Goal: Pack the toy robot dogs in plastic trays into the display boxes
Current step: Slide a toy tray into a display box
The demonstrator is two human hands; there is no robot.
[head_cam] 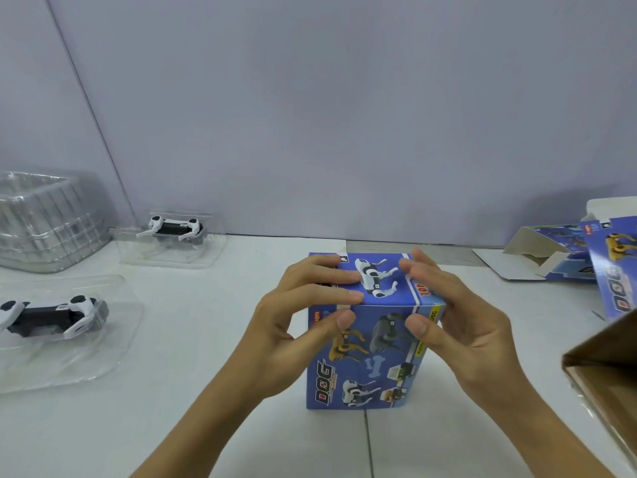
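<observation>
We read "DOG" in red-and-black lettering low on the front face of the blue display box (372,339) standing mid-worktop. Its top face carries "TOP" in red near the right edge. A yellow strip at the front's upper right shows "DOG"; a red tag at upper left reads "ages", digits illegible. The box (617,270) at the right edge of the worktop also shows "DOG". Other small print is too blurred.

Blue display box (372,339); white-black toy dog (51,317); clear tray (113,343).
</observation>
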